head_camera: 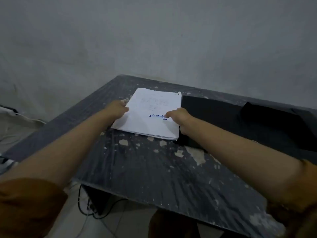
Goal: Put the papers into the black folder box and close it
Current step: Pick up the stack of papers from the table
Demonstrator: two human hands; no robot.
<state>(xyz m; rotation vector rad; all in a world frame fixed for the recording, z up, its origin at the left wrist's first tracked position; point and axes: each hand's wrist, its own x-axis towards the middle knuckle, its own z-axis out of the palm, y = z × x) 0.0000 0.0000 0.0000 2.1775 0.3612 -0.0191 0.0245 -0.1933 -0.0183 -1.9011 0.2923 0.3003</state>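
Near edge of worn table (pixel 154 169) bare. Mid-table, left hand (pixel 118 109) pinches stack's left edge, right hand (pixel 178 117) grips its right side w/ thumb on top: papers (pixel 151 107) lie flat, not yet lifted. Next, prob. lift & carry right to black folder box (pixel 214 114), lying just beside. Blue stamp (pixel 157 116) unreadable.

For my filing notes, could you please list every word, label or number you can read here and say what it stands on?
Blue stamp on the top sheet of the papers, beside the right hand: bold capitals, too blurred to read.
Faint lines higher on the same sheet: too small and pale to read.
Black folder box: no text visible.
Table: no text, only chipped patches.
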